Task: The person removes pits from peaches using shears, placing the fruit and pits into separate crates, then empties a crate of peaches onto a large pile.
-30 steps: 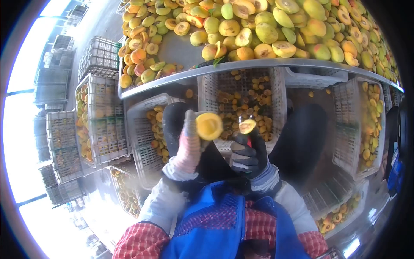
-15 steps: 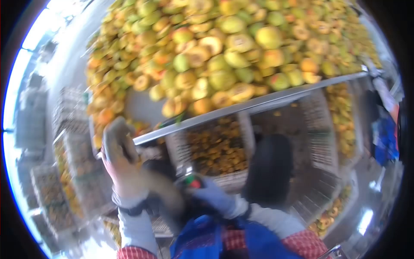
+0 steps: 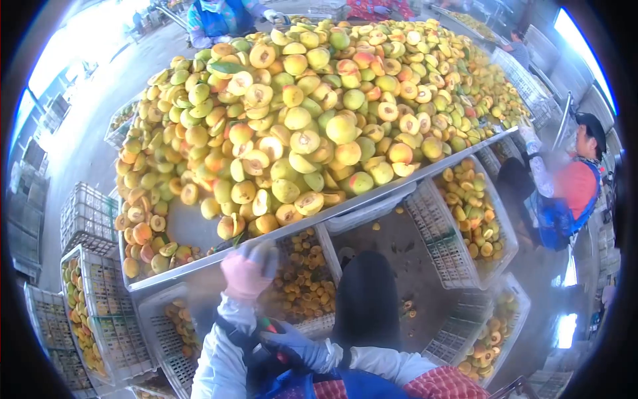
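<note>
Gloved and blurred, my left hand (image 3: 249, 269) is raised just below the near edge of the metal table (image 3: 153, 278). Whether its fingers hold anything is hidden by the blur. Close to my lap, my right hand (image 3: 296, 344), in a bluish glove, is closed around a small tool (image 3: 268, 325) with a red and green handle; the rest of it is hidden. A large heap of whole and halved yellow-orange fruit (image 3: 302, 139) covers much of the table beyond both hands.
Crates of fruit stand below the table, such as one crate (image 3: 428, 243) at the right, and more stacked crates (image 3: 116, 312) at the left. A co-worker (image 3: 575, 189) sits at the right. Another person's blue-clad torso (image 3: 222, 18) is across the table.
The view has tilted up and shows more of the table and co-workers. My left hand has moved from the table's left corner toward my right hand.
</note>
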`<action>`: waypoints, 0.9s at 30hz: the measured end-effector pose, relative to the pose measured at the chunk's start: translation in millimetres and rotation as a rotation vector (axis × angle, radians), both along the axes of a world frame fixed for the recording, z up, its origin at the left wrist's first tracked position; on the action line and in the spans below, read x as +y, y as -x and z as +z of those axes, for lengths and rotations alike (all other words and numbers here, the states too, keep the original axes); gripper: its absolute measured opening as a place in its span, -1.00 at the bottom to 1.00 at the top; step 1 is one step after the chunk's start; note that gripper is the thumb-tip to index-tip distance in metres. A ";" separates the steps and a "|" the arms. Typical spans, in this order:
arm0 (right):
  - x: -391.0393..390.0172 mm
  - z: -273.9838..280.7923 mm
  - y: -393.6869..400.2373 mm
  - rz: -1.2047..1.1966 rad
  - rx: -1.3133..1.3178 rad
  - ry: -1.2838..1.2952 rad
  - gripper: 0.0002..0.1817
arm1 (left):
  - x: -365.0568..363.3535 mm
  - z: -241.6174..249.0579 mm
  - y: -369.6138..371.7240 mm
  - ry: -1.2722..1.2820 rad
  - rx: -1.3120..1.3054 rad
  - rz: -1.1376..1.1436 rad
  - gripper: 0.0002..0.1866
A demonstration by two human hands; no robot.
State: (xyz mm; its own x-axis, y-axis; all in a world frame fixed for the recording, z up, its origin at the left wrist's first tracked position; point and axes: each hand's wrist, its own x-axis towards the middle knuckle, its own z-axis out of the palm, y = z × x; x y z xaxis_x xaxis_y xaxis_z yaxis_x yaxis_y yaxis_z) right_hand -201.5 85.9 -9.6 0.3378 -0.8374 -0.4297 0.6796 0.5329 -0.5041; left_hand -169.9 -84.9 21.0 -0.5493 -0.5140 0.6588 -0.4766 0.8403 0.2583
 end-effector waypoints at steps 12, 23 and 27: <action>-13.2 -42.0 32.4 -0.436 0.094 -0.097 -0.64 | -108.0 28.7 46.4 -0.275 0.383 0.050 -0.88; -22.5 -133.4 38.3 -0.598 0.035 -0.313 -0.74 | -174.2 38.7 184.7 0.015 -0.707 -0.170 -0.49; -30.1 -104.2 45.9 -0.516 0.075 -0.359 -0.68 | -168.0 49.5 154.4 -0.043 -0.900 -0.203 -0.51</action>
State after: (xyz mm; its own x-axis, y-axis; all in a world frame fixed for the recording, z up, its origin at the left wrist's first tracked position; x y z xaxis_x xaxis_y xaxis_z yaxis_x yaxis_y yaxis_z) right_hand -247.4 55.8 -113.8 -0.1128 -0.6833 -0.7213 0.8639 0.2911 -0.4109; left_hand -324.3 -252.9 70.5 -0.9275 -0.3657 -0.0777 -0.3571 0.9281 -0.1053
